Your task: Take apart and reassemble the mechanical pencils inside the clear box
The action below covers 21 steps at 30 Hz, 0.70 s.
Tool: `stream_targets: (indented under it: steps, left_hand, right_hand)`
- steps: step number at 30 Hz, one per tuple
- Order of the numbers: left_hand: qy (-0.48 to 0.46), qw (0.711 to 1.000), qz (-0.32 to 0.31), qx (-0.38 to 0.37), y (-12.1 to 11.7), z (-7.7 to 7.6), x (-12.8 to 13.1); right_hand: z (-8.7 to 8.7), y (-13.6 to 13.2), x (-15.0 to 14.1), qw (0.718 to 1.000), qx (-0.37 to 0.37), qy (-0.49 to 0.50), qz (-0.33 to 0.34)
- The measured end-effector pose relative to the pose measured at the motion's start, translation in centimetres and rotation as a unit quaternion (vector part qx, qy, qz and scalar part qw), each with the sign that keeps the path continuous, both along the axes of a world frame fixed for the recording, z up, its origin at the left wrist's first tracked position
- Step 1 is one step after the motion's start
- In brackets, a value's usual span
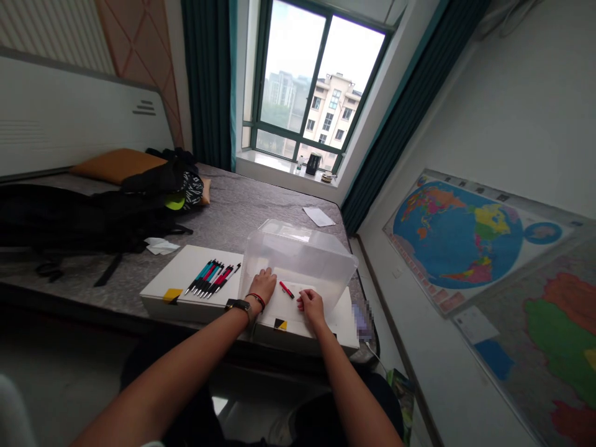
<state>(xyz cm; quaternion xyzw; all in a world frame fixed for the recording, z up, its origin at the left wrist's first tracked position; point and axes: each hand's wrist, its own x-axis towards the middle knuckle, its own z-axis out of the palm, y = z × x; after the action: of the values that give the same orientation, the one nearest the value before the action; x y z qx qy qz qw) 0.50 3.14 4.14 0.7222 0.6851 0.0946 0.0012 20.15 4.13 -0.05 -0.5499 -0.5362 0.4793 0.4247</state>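
The left hand [264, 285] is palm down with its fingers loosely extended and slightly bent, at the left side of the open clear plastic bin [302, 251]; whether its fingertips press on anything is unclear. The right hand [311, 305] has its fingers curled in toward the thumb, and I cannot tell whether anything is pinched there. Between the hands, nearer the right one, a single red pen [286, 289] lies slanted and touched by neither. Two white boxes sit side by side: the right box [302, 323] lies under the hands, while the left box [161, 276] carries a slanted row of pens [213, 278], about eight in turquoise, red and dark colors, too close together for a sure count. The bin's wall rises just beyond the hands, its left side standing between the left hand and that row. Around them, a gray mattress [261, 202] holds a white sheet [319, 216], crumpled tissue [161, 246], black bag [93, 217] and orange pillow [118, 166]. Two maps hang on the right wall, and two green curtains flank the window [321, 81].
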Motion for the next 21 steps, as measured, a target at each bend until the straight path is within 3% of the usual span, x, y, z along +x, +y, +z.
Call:
stream_targets:
  steps: [7,13,21]
  left_hand:
    - [-0.004,1.000,-0.006,-0.024,0.5,0.7,-0.2]
    - [0.001,1.000,0.005,-0.001,0.7,0.3,-0.3]
    - [-0.062,0.998,0.007,0.029,-0.9,0.2,0.4]
  right_hand:
    - [0.2,0.1,0.0,1.000,-0.008,0.002,0.000]
    - [0.4,0.0,0.0,1.000,-0.016,0.014,0.001]
    - [0.0,0.5,-0.1,1.000,-0.023,-0.014,0.012]
